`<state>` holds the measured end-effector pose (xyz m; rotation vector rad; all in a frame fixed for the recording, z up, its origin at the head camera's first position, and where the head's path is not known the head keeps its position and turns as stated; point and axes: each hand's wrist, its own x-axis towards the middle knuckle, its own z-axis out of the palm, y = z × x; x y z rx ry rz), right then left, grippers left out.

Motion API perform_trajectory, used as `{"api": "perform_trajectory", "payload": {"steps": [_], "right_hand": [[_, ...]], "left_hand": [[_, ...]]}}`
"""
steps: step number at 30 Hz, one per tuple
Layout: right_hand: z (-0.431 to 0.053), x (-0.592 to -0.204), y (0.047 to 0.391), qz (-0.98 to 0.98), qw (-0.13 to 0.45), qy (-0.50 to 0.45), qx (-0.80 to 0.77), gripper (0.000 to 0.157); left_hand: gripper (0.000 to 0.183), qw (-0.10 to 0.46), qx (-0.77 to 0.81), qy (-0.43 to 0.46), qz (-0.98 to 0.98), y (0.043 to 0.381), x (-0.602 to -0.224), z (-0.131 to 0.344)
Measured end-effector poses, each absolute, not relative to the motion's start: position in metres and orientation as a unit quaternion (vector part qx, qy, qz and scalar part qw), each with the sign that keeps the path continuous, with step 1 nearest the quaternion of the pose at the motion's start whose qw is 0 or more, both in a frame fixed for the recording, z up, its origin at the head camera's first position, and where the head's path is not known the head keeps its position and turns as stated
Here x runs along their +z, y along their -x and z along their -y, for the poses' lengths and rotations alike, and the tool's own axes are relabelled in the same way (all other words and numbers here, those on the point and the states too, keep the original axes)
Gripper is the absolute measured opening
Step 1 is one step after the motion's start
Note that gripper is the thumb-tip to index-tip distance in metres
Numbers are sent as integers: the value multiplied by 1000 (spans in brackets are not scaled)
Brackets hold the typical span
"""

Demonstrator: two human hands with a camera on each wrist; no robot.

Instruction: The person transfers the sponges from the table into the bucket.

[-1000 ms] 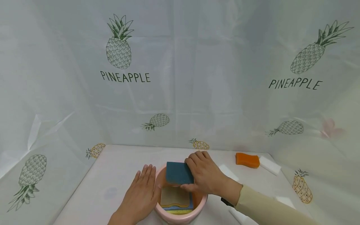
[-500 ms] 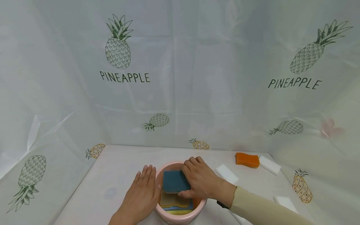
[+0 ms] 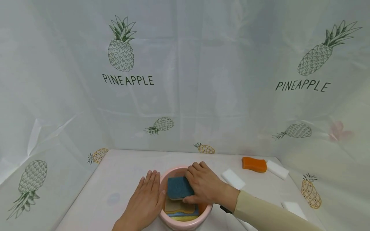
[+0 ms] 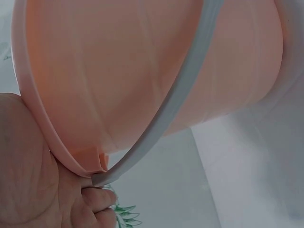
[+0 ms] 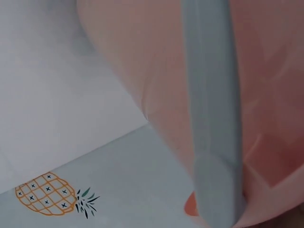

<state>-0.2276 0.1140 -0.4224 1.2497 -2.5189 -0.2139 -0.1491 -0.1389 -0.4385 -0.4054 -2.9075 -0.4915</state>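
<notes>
A pink bucket [image 3: 184,226] stands at the front of the table. My left hand [image 3: 144,199] lies against its left rim with straight fingers; the left wrist view shows the palm [image 4: 28,171] touching the rim beside the grey handle [image 4: 175,95]. Inside the bucket opening, my right hand [image 3: 204,184] grips a dark blue-green sponge [image 3: 177,187] by its right side, thumb below and fingers above. Beneath it lie a tan piece [image 3: 173,206] and blue and yellow layers, partly hidden. The right wrist view shows the bucket's outside and handle [image 5: 213,109], not the sponge.
An orange sponge [image 3: 254,164] and a white block [image 3: 277,169] lie at the back right of the table. Two more white blocks, one nearer the bucket [image 3: 233,179] and one by the right sleeve [image 3: 294,209], lie on the tabletop. Pineapple-print sheeting [image 3: 214,80] surrounds the table.
My right hand has lowered the blue-green sponge further into the bucket and slightly leftward, slowing in the last half second. The left hand has stayed at the rim.
</notes>
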Motion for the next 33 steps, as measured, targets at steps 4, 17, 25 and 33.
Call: {"api": "perform_trajectory", "payload": {"steps": [4,17,25,33], "right_hand": [[-114,-423,227,883,152,-436,-90,80],[-111,-424,227,878,138,-446,-109,82],[-106,-424,227,875,142,-442,-138,74],[-105,-424,226,874,153,-436,-150,70]], "left_hand": [[64,88,-162,132,974,150,-440,138],[63,84,-169,135,973,149,-440,139],[64,86,-165,130,974,150,-441,138],[64,92,-162,129,974,150,-441,137]]}}
